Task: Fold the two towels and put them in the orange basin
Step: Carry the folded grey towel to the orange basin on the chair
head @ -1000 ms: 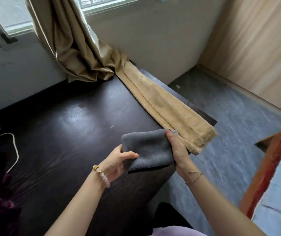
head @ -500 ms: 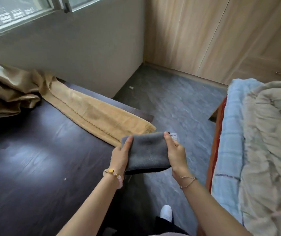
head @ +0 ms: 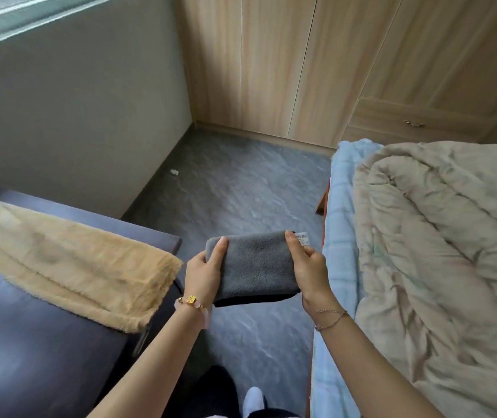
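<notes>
You have one towel folded so far: the grey towel is a small thick rectangle held in the air at the centre of the frame, above the floor between the worktop and the bed, touching neither. Your left hand grips its left edge with the thumb laid flat on top. The fingers of that hand are under the cloth, so I cannot tell how they lie. Your right hand grips the right edge the same way, thumb on top and fingers curled at the edge, just beside the small white label. The tan towel lies on the worktop at the left of the frame as a long narrow strip, its end at the worktop's corner. It looks folded lengthwise only, so I judge it needs more folds before it is ready. The orange basin is nowhere in view, so neither towel is placed yet. What is left, as I read it, is to carry the grey towel to the basin, finish the tan one and put it in too. By count there are two towels, one grey and one tan, two hands, one bracelet on each wrist, one worktop, one bed with one rumpled quilt on it, and no basin.
</notes>
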A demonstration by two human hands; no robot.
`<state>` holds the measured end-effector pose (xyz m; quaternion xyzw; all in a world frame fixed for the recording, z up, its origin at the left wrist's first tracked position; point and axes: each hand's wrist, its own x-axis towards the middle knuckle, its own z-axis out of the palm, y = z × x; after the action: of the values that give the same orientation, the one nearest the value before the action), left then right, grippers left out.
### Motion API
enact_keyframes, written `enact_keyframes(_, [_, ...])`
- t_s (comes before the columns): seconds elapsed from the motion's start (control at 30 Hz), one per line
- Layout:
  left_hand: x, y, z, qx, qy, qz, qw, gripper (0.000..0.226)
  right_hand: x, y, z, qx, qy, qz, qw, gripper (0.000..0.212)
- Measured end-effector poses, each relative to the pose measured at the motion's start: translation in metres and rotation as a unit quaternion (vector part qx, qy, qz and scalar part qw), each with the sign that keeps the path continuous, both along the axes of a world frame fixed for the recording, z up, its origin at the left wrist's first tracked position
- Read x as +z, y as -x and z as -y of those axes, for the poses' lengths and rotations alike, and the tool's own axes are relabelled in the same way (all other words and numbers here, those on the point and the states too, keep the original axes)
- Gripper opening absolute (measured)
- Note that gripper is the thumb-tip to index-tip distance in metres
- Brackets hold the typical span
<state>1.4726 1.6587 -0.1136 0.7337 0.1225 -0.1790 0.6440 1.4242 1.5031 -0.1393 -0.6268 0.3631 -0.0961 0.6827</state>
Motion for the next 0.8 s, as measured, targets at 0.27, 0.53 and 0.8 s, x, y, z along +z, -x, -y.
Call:
enact_keyframes(0.27, [-0.004,-0.062,0.070,-0.051,0.023,-0.027,0.998,0.038,-0.005,-0.044,0.058,-0.063,0.005,0.001,0.998,0.059])
enact_keyframes(0.53, [-0.015,-0.185,0.145,-0.105,0.029,-0.069,0.992,0.038,-0.008,-0.154,0.135,-0.100,-0.021,0.000,0.995,0.073])
enact_keyframes(0.8, [-0.004,-0.343,0.220,-0.165,0.036,-0.088,0.982,0.038,0.012,-0.298,0.210,-0.104,-0.031,-0.018,0.994,0.031])
